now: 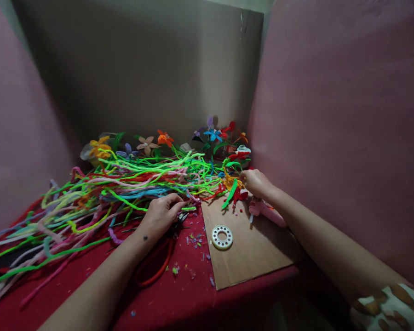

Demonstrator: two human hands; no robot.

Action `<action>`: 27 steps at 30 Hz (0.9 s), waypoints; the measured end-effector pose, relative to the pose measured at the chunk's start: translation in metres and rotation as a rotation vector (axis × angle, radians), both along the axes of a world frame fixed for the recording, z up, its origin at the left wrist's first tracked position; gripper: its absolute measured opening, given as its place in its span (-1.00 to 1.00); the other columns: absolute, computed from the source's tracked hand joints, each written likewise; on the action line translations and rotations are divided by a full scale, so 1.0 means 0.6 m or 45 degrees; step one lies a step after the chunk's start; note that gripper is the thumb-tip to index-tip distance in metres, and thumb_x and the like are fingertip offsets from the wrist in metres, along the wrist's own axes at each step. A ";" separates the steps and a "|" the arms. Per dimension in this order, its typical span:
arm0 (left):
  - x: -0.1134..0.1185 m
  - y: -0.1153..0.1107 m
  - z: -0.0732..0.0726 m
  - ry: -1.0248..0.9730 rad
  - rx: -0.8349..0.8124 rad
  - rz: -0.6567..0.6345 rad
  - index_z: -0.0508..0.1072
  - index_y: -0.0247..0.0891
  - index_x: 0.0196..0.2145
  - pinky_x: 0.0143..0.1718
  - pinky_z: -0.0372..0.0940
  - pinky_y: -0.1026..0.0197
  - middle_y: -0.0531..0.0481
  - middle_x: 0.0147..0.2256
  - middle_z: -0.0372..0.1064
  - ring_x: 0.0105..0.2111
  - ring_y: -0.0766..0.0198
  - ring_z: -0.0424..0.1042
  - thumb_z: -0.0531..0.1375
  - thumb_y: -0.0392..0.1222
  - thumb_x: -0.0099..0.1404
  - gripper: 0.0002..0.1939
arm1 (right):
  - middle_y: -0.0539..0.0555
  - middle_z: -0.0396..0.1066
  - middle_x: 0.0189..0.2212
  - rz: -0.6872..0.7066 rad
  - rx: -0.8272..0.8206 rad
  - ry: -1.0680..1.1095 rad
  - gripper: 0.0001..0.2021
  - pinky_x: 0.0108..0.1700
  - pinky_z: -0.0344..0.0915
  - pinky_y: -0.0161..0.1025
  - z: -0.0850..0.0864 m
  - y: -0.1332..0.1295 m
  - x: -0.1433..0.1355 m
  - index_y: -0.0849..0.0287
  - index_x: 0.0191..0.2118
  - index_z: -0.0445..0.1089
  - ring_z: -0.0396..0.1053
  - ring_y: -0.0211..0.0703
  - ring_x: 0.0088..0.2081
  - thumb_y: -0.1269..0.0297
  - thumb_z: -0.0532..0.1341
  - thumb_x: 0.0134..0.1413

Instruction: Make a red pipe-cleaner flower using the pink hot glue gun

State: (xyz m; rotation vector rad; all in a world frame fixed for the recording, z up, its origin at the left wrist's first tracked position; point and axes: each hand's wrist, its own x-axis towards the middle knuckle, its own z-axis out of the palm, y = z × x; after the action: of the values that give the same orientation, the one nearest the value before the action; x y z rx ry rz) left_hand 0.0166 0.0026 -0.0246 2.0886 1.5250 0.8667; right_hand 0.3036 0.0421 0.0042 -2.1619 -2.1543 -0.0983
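Observation:
My left hand point(163, 212) is at the near edge of a heap of coloured pipe cleaners point(152, 177), thumb and fingertips pinched together; what they hold, if anything, is too small to name. Just below it lie scissors point(169, 259) with red handles. My right hand point(257, 183) is closed at the far right of a brown board point(241, 257), beside an orange fuzzy piece point(229, 180); its fingertips are partly hidden. A green fuzzy leaf point(230, 195) and a red fuzzy piece point(240, 196) lie nearby. Under my right wrist rests a pink glue gun point(269, 213).
A round tape roll point(222, 237) lies on the board. Fuzzy scraps point(195, 239) dot the red cloth point(189, 294). Finished fuzzy flowers point(146, 145) stand along the back, before a grey panel point(141, 69). Pink panels point(341, 101) rise at both sides.

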 end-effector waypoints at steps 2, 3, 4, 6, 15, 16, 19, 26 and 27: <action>0.000 -0.001 -0.001 0.026 0.035 -0.009 0.41 -0.22 -0.46 -0.58 0.09 0.33 0.15 -0.72 0.22 -0.68 0.35 0.23 0.06 -0.03 0.17 -0.76 | 0.23 0.48 -0.28 0.046 -0.038 -0.051 -0.76 -0.41 0.14 -0.30 0.000 -0.006 -0.002 0.20 -0.24 0.48 0.41 -0.05 -0.30 0.32 0.12 -0.02; 0.001 -0.002 -0.002 0.047 0.056 -0.018 0.41 -0.22 -0.46 -0.57 0.10 0.33 0.15 -0.72 0.22 -0.68 0.35 0.24 0.06 -0.04 0.17 -0.76 | 0.22 0.48 -0.29 0.076 -0.053 -0.076 -0.79 -0.42 0.14 -0.31 -0.002 -0.009 -0.003 0.20 -0.30 0.49 0.41 -0.06 -0.31 0.31 0.16 -0.06; 0.001 -0.003 -0.003 0.068 0.078 -0.034 0.42 -0.22 -0.45 -0.56 0.10 0.33 0.15 -0.72 0.24 -0.68 0.34 0.24 0.06 -0.06 0.18 -0.77 | 0.20 0.48 -0.28 0.109 -0.058 -0.100 -0.82 -0.41 0.13 -0.32 -0.004 -0.011 -0.004 0.19 -0.33 0.49 0.40 -0.08 -0.30 0.31 0.18 -0.09; 0.001 -0.004 -0.003 0.105 0.119 -0.071 0.42 -0.22 -0.44 -0.55 0.11 0.32 0.13 -0.70 0.26 -0.66 0.34 0.25 0.06 -0.08 0.18 -0.78 | 0.18 0.47 -0.26 0.154 -0.035 -0.150 -0.83 -0.38 0.12 -0.32 -0.008 -0.016 -0.007 0.18 -0.34 0.48 0.38 -0.10 -0.29 0.36 0.18 -0.09; 0.001 -0.004 -0.004 0.187 0.251 -0.125 0.42 -0.22 -0.45 -0.51 0.11 0.31 0.10 -0.66 0.29 -0.64 0.34 0.24 0.04 -0.13 0.21 -0.79 | 0.30 0.37 -0.28 0.280 0.487 -0.349 -0.71 -0.21 0.05 -0.12 0.009 -0.030 -0.024 0.32 -0.27 0.41 0.27 0.03 -0.20 0.46 -0.06 0.16; 0.001 -0.005 -0.003 0.185 0.258 -0.127 0.42 -0.22 -0.45 -0.51 0.11 0.31 0.10 -0.67 0.29 -0.64 0.34 0.24 0.04 -0.13 0.20 -0.79 | 0.29 0.36 -0.31 0.302 0.619 -0.311 -0.72 -0.23 0.06 -0.12 0.010 -0.027 -0.022 0.31 -0.32 0.42 0.27 0.02 -0.23 0.45 -0.04 0.15; 0.003 -0.009 -0.001 0.139 0.252 -0.126 0.43 -0.22 -0.47 -0.50 0.12 0.31 0.09 -0.65 0.30 -0.63 0.34 0.24 0.05 -0.14 0.19 -0.80 | 0.23 0.35 -0.36 0.358 0.909 -0.039 -0.71 -0.30 0.12 -0.17 0.006 -0.014 -0.014 0.27 -0.38 0.44 0.28 -0.07 -0.31 0.42 -0.03 0.16; 0.016 -0.025 0.015 -0.431 0.007 -0.115 0.42 -0.27 -0.36 -0.52 0.17 0.32 0.03 -0.50 0.39 -0.56 0.35 0.28 0.12 -0.01 0.15 -0.74 | 0.02 0.37 -0.43 0.508 0.730 1.249 -0.88 -0.37 0.26 -0.29 -0.002 -0.044 -0.057 0.21 -0.30 0.35 0.32 -0.25 -0.41 0.40 0.17 -0.04; 0.019 -0.028 0.019 -0.548 -0.052 -0.141 0.41 -0.29 -0.33 -0.52 0.19 0.33 0.00 -0.44 0.41 -0.55 0.36 0.29 0.13 0.00 0.14 -0.71 | 0.01 0.38 -0.46 0.489 0.581 1.422 -0.88 -0.41 0.25 -0.29 -0.002 -0.055 -0.070 0.22 -0.33 0.35 0.31 -0.27 -0.44 0.37 0.20 -0.08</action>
State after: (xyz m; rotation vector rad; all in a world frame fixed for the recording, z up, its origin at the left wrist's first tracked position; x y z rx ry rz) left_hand 0.0282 -0.0140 -0.0130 1.7884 1.1783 1.1425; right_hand 0.2616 0.0090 0.0031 -1.0637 -1.5680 0.4731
